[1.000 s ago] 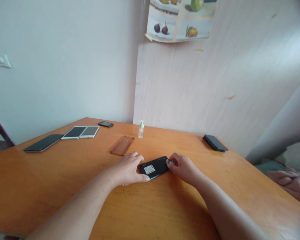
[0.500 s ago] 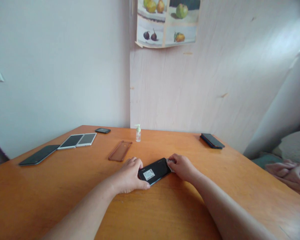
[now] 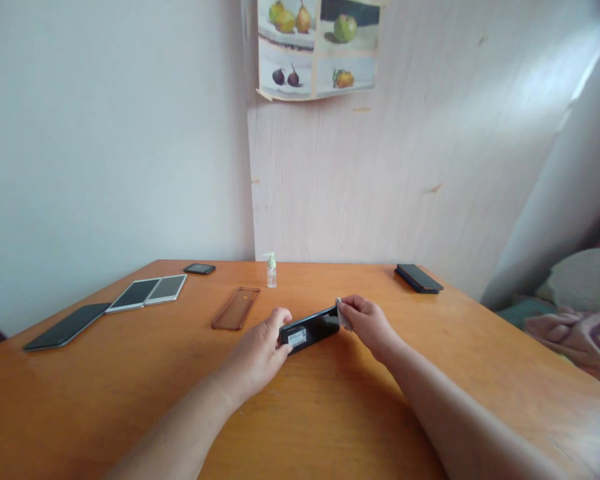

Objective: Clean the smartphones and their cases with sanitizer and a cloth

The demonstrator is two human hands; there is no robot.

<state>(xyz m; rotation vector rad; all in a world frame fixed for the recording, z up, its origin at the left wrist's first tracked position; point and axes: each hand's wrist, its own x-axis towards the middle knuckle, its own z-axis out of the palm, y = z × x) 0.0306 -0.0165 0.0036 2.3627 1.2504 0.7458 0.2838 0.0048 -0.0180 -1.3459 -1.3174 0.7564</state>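
Note:
A black smartphone [image 3: 317, 328] with a white label near its left end is tilted, its glossy label side toward me. My left hand [image 3: 264, 347] grips its left end between thumb and fingers. At the phone's right end, my right hand [image 3: 367, 325] pinches a small white wipe [image 3: 345, 319], which touches the phone's edge. A clear brownish phone case [image 3: 236, 309] lies on the table beyond my left hand. Behind it stands a small clear pump bottle [image 3: 271, 273] with a pale green top.
On the left of the orange wooden table [image 3: 180, 373] lie a dark tablet [image 3: 66, 327], two white-framed devices [image 3: 136, 294] side by side and a small black phone [image 3: 199, 269]. A dark stack of phones or a wallet case [image 3: 419, 279] rests at the far right. Crumpled cloth [image 3: 575, 337] lies beyond the right edge.
The phone has been tilted up so its label side appears narrower. My right hand and the wipe have moved up slightly along its right end. The view has shifted a little to the right.

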